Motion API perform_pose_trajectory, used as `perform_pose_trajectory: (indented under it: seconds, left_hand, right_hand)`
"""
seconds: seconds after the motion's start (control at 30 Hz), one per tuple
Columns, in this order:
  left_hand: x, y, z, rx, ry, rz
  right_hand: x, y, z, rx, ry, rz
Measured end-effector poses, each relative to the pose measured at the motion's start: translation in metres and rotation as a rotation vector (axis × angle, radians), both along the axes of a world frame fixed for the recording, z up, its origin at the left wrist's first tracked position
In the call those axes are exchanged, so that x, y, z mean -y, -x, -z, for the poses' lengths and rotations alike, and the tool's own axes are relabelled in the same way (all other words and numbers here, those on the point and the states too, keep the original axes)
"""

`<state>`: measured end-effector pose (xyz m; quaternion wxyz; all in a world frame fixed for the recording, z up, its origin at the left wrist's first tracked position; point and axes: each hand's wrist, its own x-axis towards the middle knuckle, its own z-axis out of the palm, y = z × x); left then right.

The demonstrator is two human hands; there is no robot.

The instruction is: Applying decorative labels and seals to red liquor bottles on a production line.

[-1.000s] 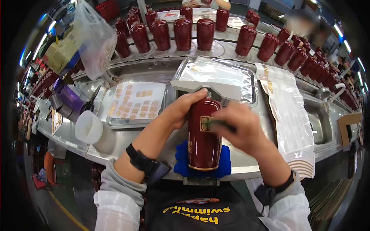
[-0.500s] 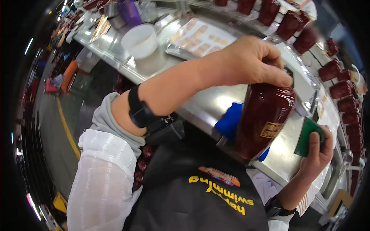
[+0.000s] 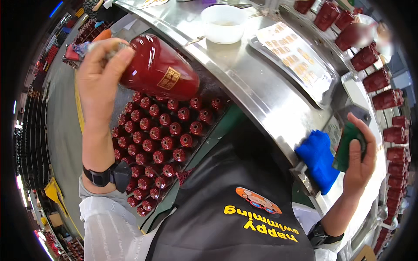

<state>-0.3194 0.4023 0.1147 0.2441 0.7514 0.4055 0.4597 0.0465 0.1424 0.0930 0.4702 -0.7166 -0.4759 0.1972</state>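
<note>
Dark red bottle (image 3: 159, 65) is gripped at the neck end by the left hand (image 3: 102, 65), thumb and fingers closed round it. It is held off the counter, out at the person's left, with the body pointing away from the hand toward the right. Long axis: tilted, closer to lying than upright, neck end at the left, base at the right and a little lower in the view. The small gold label (image 3: 169, 78) is turned toward the camera.

Below it in the view, packed bottles (image 3: 161, 139) are seen in close rows, necks up, so the held bottle's axis is set well across theirs (the height between them can't be told from this angle). The base end is overlapped with the counter's edge in the view; whether it is touched can't be told.

The left hand is by far the nearer one. The right hand is kept well apart, over at the counter (image 3: 244, 74), with a green pad (image 3: 345, 145) pinched between thumb and fingers, just beside a blue cloth (image 3: 320, 161). Farther up the counter, a sticker sheet (image 3: 291, 52) is laid on a tray (image 3: 283, 73), near a white tub (image 3: 224, 28).
</note>
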Motion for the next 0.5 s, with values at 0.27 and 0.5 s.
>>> perform_pose_trajectory:
  seconds: [0.27, 0.5]
  left_hand:
    - [-0.091, 0.058, 0.172, -0.479, -0.201, -0.202]
    - [-0.147, 0.011, 0.311, -0.528, -0.014, -0.145]
  right_hand:
    - [-0.062, 0.056, 0.024, 0.586, 0.261, -0.423]
    - [-0.052, 0.023, 0.002, 0.651, 0.459, -0.223]
